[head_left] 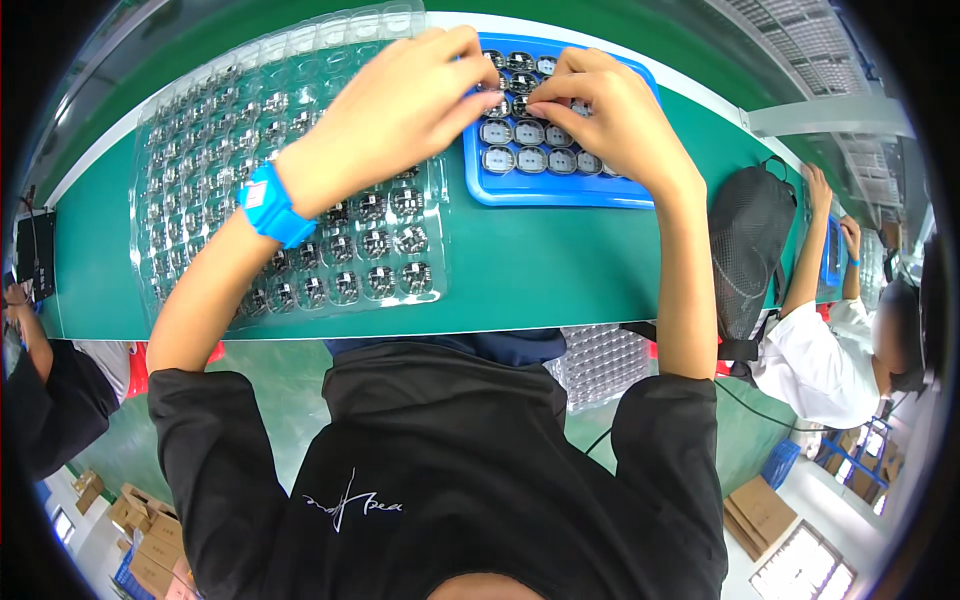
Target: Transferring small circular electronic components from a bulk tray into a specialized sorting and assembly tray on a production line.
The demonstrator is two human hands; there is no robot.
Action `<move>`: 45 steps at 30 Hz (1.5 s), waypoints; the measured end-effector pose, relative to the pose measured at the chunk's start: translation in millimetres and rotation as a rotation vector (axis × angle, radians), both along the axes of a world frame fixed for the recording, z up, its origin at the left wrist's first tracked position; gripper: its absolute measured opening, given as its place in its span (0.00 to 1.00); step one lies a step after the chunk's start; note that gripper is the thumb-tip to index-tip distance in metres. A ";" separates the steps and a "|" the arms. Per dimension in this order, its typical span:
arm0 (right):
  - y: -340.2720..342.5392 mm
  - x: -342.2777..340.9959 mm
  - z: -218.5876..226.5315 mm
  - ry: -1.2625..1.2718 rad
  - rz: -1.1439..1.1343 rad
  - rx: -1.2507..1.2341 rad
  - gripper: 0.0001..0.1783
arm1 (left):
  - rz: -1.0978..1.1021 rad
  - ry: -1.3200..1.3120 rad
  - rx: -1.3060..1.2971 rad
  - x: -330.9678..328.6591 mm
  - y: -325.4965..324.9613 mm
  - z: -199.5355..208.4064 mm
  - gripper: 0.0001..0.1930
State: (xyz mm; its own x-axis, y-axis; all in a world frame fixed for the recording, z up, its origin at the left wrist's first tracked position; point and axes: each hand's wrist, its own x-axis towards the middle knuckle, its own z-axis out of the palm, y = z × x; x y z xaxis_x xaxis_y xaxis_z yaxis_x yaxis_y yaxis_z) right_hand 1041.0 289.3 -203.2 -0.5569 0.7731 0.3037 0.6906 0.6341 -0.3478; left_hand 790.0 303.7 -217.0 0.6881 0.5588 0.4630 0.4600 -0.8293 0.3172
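Both my hands are over a blue tray that holds rows of small rounded parts; the nearer ones have pale grey tops and the farther ones look darker. My left hand, with a blue watch at its wrist, pinches thumb and fingers together above the tray's left side. Opposite it, my right hand is pinched too, its fingertips close to the dark parts. Anything between either hand's fingertips is too small to make out. Under my left forearm lies a clear plastic blister tray filled with small black-and-silver parts.
The green tabletop runs along in front of me. On its right lies a black mesh bag. Farther right, a person in white works at another blue tray. Another person's arm shows at the far left.
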 end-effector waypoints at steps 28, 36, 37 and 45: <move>13.7 -141.7 -3.7 0.014 0.199 0.064 0.10 | 0.279 0.099 -0.223 -131.8 -24.8 13.4 0.11; 16.1 -145.3 -3.5 0.123 0.056 0.166 0.09 | 0.327 0.163 -0.128 -124.3 -22.1 24.3 0.05; 15.3 -123.7 9.7 0.195 0.076 0.159 0.09 | 0.336 0.143 -0.094 -121.1 -21.4 28.9 0.05; -17.4 5.4 27.8 0.122 -0.056 -0.068 0.06 | 0.023 -0.022 -0.038 -45.7 -28.5 33.3 0.07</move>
State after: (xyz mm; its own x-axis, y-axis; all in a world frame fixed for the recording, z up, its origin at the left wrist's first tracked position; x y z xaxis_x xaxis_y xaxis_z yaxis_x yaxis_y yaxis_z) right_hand 1046.4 271.8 -175.4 -0.4742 0.8230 0.3127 0.6741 0.5679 -0.4723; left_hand 744.2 275.3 -183.7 0.6648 0.5915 0.4562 0.4710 -0.8060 0.3586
